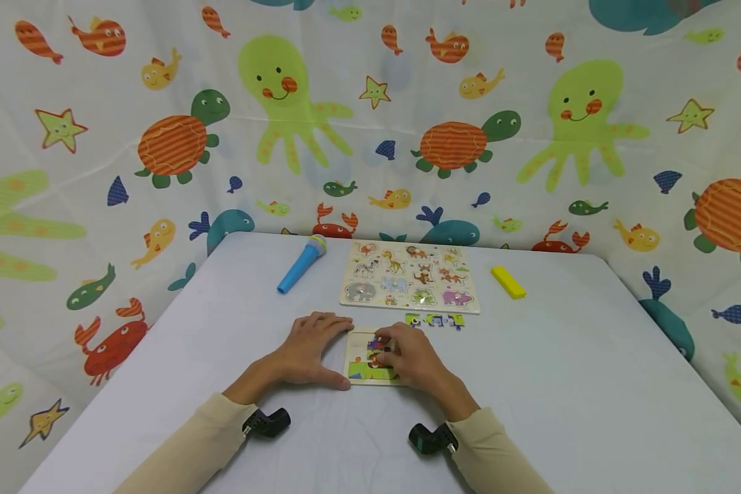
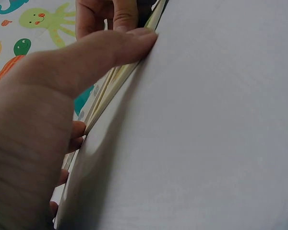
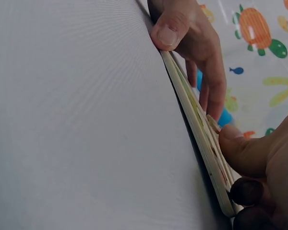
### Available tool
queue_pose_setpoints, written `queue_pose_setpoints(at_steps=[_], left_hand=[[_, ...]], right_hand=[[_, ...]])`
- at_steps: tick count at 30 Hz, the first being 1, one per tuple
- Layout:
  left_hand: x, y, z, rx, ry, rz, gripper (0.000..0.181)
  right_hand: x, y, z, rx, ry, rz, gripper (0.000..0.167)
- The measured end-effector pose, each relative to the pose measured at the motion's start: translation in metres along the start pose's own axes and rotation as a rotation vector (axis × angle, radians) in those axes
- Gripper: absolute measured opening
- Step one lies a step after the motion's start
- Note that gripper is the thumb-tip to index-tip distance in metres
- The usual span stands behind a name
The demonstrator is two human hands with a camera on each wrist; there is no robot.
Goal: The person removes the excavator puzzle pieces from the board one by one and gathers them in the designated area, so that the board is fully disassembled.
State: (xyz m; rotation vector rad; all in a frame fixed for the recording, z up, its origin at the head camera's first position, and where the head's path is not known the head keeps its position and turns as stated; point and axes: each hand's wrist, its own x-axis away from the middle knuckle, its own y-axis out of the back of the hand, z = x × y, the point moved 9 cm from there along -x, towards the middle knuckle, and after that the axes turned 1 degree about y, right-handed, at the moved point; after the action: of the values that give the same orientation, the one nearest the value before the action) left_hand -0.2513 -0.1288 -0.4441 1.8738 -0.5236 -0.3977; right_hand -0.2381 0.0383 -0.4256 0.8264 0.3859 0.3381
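A small wooden jigsaw board (image 1: 357, 339) with a colourful, partly filled picture lies on the table in the head view. My left hand (image 1: 302, 351) spans its left side, thumb at the near corner and index finger at the far corner, holding it. Over the right part of the board, my right hand (image 1: 418, 360) has its fingers bent down. In the right wrist view, its thumb touches a thin puzzle piece (image 3: 212, 123) raised at a tilt above the board's edge; the fingertips behind are partly hidden. Several loose puzzle pieces (image 1: 435, 320) lie just beyond the board.
A larger animal peg puzzle (image 1: 379, 274) lies behind the loose pieces. To its left is a blue toy microphone (image 1: 299, 267); to its right, a yellow block (image 1: 508, 282). A sea-animal curtain (image 1: 370, 151) hangs along the far edge of the white table (image 1: 580, 384).
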Motion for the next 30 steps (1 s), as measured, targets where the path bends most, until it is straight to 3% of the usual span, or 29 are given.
queue_pose_setpoints(at_steps=[10, 17, 24, 30], left_hand=[[-0.001, -0.001, 0.002, -0.002, 0.002, -0.008, 0.107], [0.001, -0.001, 0.001, 0.016, 0.006, 0.004, 0.107], [-0.001, -0.002, 0.001, 0.0, 0.006, 0.005, 0.106], [0.0, -0.001, 0.0, 0.007, 0.003, -0.006, 0.106]], right_hand=[[0.003, 0.007, -0.001, -0.109, -0.028, -0.013, 0.035], [0.008, 0.017, -0.005, -0.133, -0.023, -0.055, 0.032], [0.012, 0.03, -0.018, -0.165, -0.085, -0.091, 0.032], [0.014, 0.04, -0.027, -0.142, -0.082, -0.123, 0.033]])
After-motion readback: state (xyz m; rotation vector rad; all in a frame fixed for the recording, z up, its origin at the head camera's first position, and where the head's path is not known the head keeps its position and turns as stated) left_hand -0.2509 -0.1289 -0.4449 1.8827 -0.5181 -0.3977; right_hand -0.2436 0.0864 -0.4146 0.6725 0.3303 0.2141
